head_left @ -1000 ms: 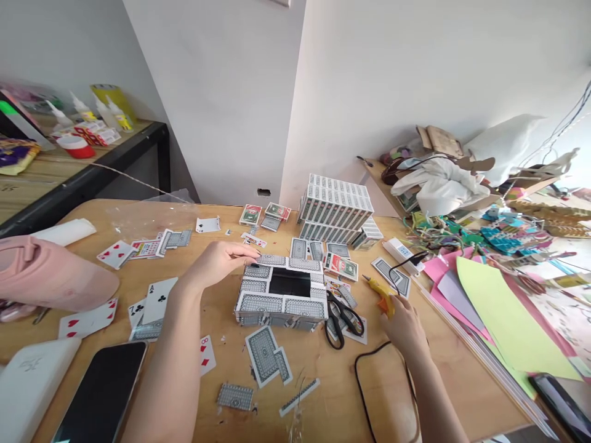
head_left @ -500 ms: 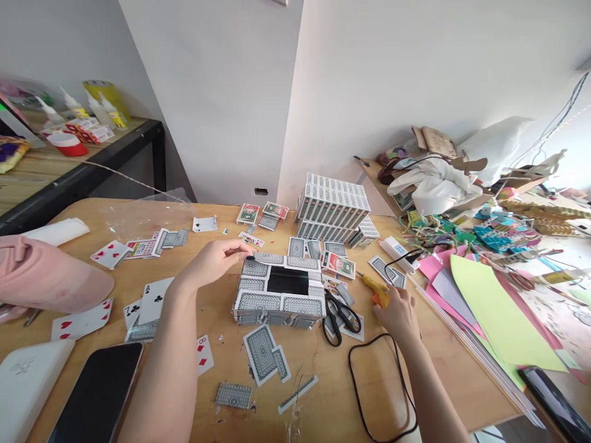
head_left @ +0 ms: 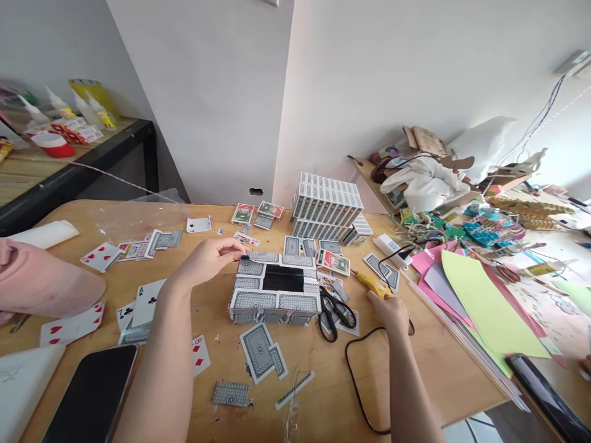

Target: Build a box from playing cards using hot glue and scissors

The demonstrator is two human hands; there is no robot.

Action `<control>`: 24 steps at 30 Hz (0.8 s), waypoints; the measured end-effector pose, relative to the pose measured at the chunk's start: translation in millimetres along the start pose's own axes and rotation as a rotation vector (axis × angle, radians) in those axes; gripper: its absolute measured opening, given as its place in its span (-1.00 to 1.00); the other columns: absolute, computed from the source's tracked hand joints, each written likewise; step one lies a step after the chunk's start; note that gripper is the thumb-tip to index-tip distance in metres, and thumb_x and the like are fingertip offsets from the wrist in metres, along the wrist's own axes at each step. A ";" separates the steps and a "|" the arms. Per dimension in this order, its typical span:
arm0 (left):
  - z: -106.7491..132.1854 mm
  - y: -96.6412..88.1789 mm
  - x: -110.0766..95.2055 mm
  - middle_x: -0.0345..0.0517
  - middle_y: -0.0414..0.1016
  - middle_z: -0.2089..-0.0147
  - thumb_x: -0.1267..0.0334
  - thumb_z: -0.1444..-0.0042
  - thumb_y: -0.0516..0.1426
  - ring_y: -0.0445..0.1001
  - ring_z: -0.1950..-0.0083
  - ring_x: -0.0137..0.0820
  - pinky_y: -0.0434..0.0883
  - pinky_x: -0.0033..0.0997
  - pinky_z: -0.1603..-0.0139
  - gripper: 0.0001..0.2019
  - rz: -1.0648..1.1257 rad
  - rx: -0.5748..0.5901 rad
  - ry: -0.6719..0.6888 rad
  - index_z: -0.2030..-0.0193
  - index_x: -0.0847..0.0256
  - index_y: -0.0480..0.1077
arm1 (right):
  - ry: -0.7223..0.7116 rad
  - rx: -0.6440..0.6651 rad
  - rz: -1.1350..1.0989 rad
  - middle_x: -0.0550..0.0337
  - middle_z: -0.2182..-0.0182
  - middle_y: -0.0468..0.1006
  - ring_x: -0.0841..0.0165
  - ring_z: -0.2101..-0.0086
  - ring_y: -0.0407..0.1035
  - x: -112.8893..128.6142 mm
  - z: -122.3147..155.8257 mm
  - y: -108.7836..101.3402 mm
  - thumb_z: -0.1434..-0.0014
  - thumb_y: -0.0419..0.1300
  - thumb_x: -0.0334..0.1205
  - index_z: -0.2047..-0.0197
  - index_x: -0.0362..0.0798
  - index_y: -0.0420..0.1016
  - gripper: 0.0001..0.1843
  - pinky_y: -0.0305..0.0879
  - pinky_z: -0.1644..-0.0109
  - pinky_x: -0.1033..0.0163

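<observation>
A flat box covered in grey-backed playing cards [head_left: 276, 291], with a dark rectangular opening on top, lies in the middle of the wooden table [head_left: 415, 369]. My left hand [head_left: 210, 258] rests at the box's far left corner, fingers curled and pinched on its edge. My right hand [head_left: 388, 307] is closed on the handle of a yellow glue gun [head_left: 369, 282], whose nozzle points away to the left. The gun's black cord [head_left: 357, 375] loops on the table below my wrist. Black scissors [head_left: 335, 314] lie between the box and my right hand.
Loose playing cards [head_left: 101, 255] and cut card pieces [head_left: 261, 357] lie around the box. A stack of card packs [head_left: 330, 206] stands behind it. A dark phone [head_left: 92, 397] lies at the front left, a pink cap [head_left: 41, 283] at the left, coloured paper sheets [head_left: 480, 295] at the right.
My right hand has moved up and to the left with the glue gun, closer to the scissors. My left hand has stayed at the box's corner. The camera has shifted slightly.
</observation>
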State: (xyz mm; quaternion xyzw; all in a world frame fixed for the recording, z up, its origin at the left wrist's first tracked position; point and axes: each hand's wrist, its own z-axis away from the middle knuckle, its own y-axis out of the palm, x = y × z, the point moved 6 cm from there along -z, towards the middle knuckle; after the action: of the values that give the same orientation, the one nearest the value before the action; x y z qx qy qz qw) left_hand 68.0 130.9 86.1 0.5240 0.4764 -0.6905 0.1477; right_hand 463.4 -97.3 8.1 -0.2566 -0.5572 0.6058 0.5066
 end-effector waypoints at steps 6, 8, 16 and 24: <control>2.8 1.5 4.0 -0.14 0.50 0.03 0.04 -0.03 0.10 0.43 -0.01 -0.28 0.37 -0.27 -0.07 -0.73 0.093 0.056 -0.017 0.25 0.11 0.50 | 0.054 0.082 -0.654 0.03 0.28 0.54 0.25 0.32 0.46 -4.5 25.0 -14.2 0.09 0.16 -0.04 0.21 -0.11 0.39 -0.60 0.43 0.29 0.16; 3.6 2.2 5.3 -0.15 0.47 -0.01 0.04 -0.04 0.09 0.41 -0.05 -0.28 0.35 -0.25 -0.11 -0.73 0.107 0.076 -0.014 0.23 0.10 0.51 | -0.070 0.165 -1.027 0.06 0.20 0.52 0.31 0.36 0.47 15.8 44.8 -29.7 0.13 0.24 -0.10 0.15 -0.07 0.36 -0.55 0.44 0.37 0.24; 0.5 3.7 8.0 -0.13 0.51 0.04 0.05 -0.01 0.13 0.47 0.06 -0.30 0.43 -0.27 0.00 -0.72 0.220 0.030 -0.050 0.22 0.13 0.51 | -0.696 0.409 -0.708 0.18 0.57 0.51 0.33 0.53 0.41 144.4 143.7 -59.6 0.05 0.24 -0.14 0.41 -0.13 0.50 -0.79 0.36 0.45 0.26; -0.4 5.5 10.5 -0.15 0.50 0.03 0.05 0.01 0.15 0.46 0.04 -0.30 0.45 -0.32 0.05 -0.73 0.268 0.055 -0.110 0.20 0.09 0.51 | -1.322 0.202 -0.221 0.18 0.44 0.43 0.41 0.43 0.30 210.6 196.1 -45.7 -0.10 0.13 -0.16 0.38 -0.08 0.37 -0.84 0.20 0.37 0.32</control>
State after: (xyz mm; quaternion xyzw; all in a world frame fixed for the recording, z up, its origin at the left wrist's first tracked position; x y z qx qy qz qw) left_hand 67.8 131.5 74.3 0.5479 0.3741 -0.7051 0.2502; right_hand 232.0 4.7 152.8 0.2751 -0.7134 0.6292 0.1396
